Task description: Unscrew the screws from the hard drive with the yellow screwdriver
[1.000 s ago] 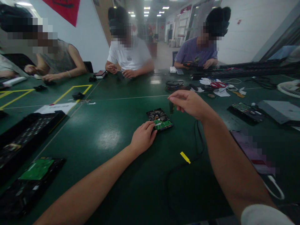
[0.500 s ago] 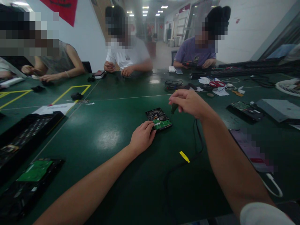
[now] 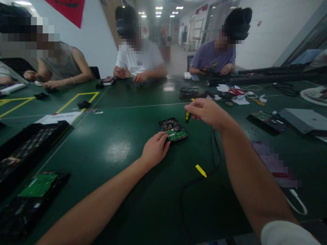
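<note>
A hard drive (image 3: 171,126) with a green circuit board lies on the dark green table (image 3: 122,190). My left hand (image 3: 155,147) grips its near left edge, with the fingertips over the board. Just right of the drive and above the table, my right hand (image 3: 204,110) pinches a black and yellow screwdriver (image 3: 187,116), its lower end pointing down. The tip is too faint to make out. A yellow tag (image 3: 201,170) on a black cable lies nearer to me, below my right hand.
Another drive with a green board (image 3: 38,185) is at the left, beside a long black casing (image 3: 28,144). At the right are a drive (image 3: 265,120), a grey metal box (image 3: 304,119) and a phone (image 3: 276,163). Three people work across the table.
The screwdriver has turned in my right hand, showing more yellow, and the hand has shifted very slightly. My left hand and the hard drive have not moved.
</note>
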`<state>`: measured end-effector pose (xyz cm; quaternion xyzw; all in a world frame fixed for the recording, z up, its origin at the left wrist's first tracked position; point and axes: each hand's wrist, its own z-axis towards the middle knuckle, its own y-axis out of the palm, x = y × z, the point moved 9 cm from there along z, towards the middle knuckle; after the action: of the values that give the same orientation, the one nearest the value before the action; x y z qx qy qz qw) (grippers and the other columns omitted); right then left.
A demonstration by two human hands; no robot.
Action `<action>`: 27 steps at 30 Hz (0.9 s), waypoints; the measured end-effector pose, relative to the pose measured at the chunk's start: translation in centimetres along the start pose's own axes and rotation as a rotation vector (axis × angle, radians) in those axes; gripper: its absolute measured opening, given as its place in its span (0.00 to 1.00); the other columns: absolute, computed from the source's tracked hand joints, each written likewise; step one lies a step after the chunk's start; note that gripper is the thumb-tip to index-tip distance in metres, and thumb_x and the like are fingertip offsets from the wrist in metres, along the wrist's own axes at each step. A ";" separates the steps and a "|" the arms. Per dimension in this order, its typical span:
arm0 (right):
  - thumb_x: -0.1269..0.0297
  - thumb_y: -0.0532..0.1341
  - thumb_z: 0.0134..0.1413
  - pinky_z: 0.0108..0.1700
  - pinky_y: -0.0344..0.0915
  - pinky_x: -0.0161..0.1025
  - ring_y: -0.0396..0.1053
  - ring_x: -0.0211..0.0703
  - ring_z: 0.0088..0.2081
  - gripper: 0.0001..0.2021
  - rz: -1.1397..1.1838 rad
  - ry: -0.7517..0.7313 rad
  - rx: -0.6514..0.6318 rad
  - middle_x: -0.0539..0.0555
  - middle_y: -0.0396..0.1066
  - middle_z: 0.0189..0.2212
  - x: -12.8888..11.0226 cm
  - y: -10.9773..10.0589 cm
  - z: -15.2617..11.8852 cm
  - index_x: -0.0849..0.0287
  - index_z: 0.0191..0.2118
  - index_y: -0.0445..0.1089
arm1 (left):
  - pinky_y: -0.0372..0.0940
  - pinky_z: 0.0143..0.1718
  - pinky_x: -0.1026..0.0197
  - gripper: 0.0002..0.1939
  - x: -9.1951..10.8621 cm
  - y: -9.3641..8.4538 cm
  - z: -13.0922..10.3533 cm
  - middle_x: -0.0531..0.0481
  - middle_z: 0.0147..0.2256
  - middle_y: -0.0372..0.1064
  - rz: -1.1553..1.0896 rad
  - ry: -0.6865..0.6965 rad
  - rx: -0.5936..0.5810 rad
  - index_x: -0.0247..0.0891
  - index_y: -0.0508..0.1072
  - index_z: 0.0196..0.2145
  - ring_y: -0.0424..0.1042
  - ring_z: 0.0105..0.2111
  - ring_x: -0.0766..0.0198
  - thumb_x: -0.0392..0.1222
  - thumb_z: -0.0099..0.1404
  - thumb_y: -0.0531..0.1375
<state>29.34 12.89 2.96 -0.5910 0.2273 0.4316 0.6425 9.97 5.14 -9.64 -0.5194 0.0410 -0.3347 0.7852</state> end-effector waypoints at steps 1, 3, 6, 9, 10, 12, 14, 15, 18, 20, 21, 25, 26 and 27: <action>0.56 0.69 0.62 0.26 0.61 0.36 0.67 0.38 0.24 0.12 -0.019 0.004 0.022 0.50 0.72 0.22 0.2 -0.2 0.1 0.58 0.31 0.73 | 0.74 0.57 0.44 0.16 0.0 0.0 0.0 0.38 0.58 0.71 -0.002 0.002 0.001 0.38 0.71 0.58 0.75 0.56 0.49 0.43 0.76 0.57; 0.57 0.71 0.59 0.26 0.60 0.36 0.68 0.39 0.24 0.12 -0.023 0.012 0.038 0.50 0.72 0.22 0.3 -0.3 0.1 0.58 0.31 0.72 | 0.74 0.57 0.45 0.17 0.0 0.0 0.0 0.38 0.58 0.71 -0.001 0.007 0.000 0.37 0.71 0.58 0.74 0.56 0.49 0.43 0.76 0.56; 0.60 0.69 0.60 0.26 0.59 0.35 0.68 0.38 0.24 0.09 -0.002 -0.005 0.017 0.50 0.73 0.24 -0.2 0.1 -0.1 0.58 0.34 0.73 | 0.73 0.58 0.45 0.17 0.0 0.0 0.0 0.38 0.58 0.71 0.003 0.008 0.000 0.37 0.71 0.58 0.74 0.56 0.49 0.43 0.76 0.56; 0.60 0.65 0.66 0.24 0.59 0.34 0.67 0.34 0.22 0.07 0.057 -0.035 -0.043 0.51 0.77 0.31 -1.0 0.8 -0.5 0.58 0.38 0.74 | 0.73 0.58 0.45 0.17 0.0 0.0 0.0 0.38 0.58 0.71 0.001 0.005 -0.002 0.38 0.70 0.59 0.74 0.57 0.49 0.43 0.76 0.57; 0.60 0.63 0.68 0.23 0.59 0.34 0.67 0.33 0.22 0.08 0.079 -0.046 -0.069 0.52 0.78 0.34 -1.2 1.0 -0.6 0.58 0.39 0.75 | 0.73 0.58 0.44 0.17 0.0 0.0 0.0 0.38 0.58 0.71 0.003 0.004 -0.006 0.37 0.70 0.59 0.74 0.57 0.49 0.43 0.76 0.57; 0.59 0.61 0.71 0.21 0.60 0.34 0.68 0.33 0.22 0.10 0.123 -0.065 -0.120 0.54 0.79 0.39 -1.4 1.5 -0.7 0.58 0.40 0.76 | 0.73 0.58 0.44 0.17 0.0 0.1 0.0 0.37 0.58 0.71 0.008 0.004 -0.011 0.37 0.70 0.59 0.74 0.57 0.48 0.43 0.76 0.56; 0.57 0.61 0.71 0.23 0.64 0.34 0.71 0.35 0.24 0.12 0.181 -0.063 -0.169 0.55 0.79 0.38 -1.4 1.9 -0.7 0.58 0.40 0.76 | 0.73 0.58 0.43 0.17 0.1 0.1 0.0 0.37 0.58 0.71 0.006 0.008 -0.012 0.37 0.70 0.59 0.74 0.56 0.48 0.44 0.76 0.56; 0.56 0.62 0.71 0.25 0.67 0.35 0.73 0.37 0.25 0.12 0.220 -0.051 -0.189 0.55 0.79 0.37 -1.2 2.1 -0.7 0.58 0.40 0.77 | 0.74 0.57 0.43 0.17 0.1 0.1 0.0 0.37 0.58 0.71 0.003 0.011 -0.010 0.37 0.70 0.59 0.74 0.56 0.48 0.44 0.76 0.56; 0.55 0.63 0.70 0.31 0.73 0.37 0.76 0.40 0.28 0.12 0.322 -0.008 -0.227 0.54 0.78 0.33 -0.9 2.6 -0.6 0.57 0.41 0.76 | 0.74 0.57 0.43 0.17 0.1 0.0 0.0 0.38 0.58 0.71 -0.003 0.013 0.001 0.39 0.71 0.59 0.75 0.56 0.48 0.43 0.76 0.56; 0.55 0.63 0.70 0.29 0.71 0.36 0.74 0.40 0.28 0.11 0.294 -0.009 -0.217 0.53 0.76 0.30 -0.9 2.6 -0.6 0.57 0.41 0.76 | 0.74 0.57 0.43 0.16 0.1 0.0 0.0 0.38 0.58 0.71 -0.001 0.010 0.003 0.39 0.71 0.59 0.75 0.56 0.48 0.43 0.76 0.56; 0.56 0.64 0.69 0.28 0.68 0.35 0.73 0.39 0.27 0.10 0.246 -0.017 -0.196 0.52 0.75 0.27 -0.9 2.3 -0.6 0.57 0.41 0.76 | 0.74 0.57 0.43 0.16 0.1 0.0 0.0 0.38 0.58 0.71 -0.001 0.008 0.001 0.38 0.71 0.58 0.75 0.56 0.49 0.43 0.76 0.56; 0.55 0.71 0.60 0.26 0.61 0.35 0.68 0.38 0.25 0.12 0.020 -0.031 -0.080 0.50 0.73 0.23 -0.7 0.8 -0.4 0.58 0.33 0.75 | 0.74 0.57 0.44 0.17 0.1 0.1 0.0 0.38 0.58 0.71 0.005 0.001 -0.013 0.37 0.71 0.58 0.74 0.57 0.48 0.43 0.76 0.56; 0.54 0.72 0.58 0.26 0.61 0.36 0.69 0.39 0.25 0.13 -0.011 -0.022 -0.065 0.51 0.74 0.24 -0.6 0.5 -0.4 0.58 0.31 0.74 | 0.74 0.57 0.44 0.17 0.1 0.1 0.0 0.38 0.59 0.71 0.007 0.000 -0.015 0.37 0.71 0.59 0.74 0.57 0.48 0.43 0.76 0.56; 0.55 0.72 0.57 0.26 0.61 0.36 0.69 0.39 0.25 0.13 -0.029 -0.011 -0.050 0.51 0.74 0.24 -0.4 0.3 -0.4 0.58 0.30 0.73 | 0.74 0.57 0.44 0.17 0.0 0.1 0.0 0.38 0.59 0.71 0.008 0.000 -0.016 0.37 0.70 0.59 0.74 0.56 0.48 0.43 0.76 0.56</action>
<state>28.92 12.40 3.02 -0.6078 0.2043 0.4313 0.6347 10.06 5.17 -9.68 -0.5256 0.0456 -0.3312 0.7823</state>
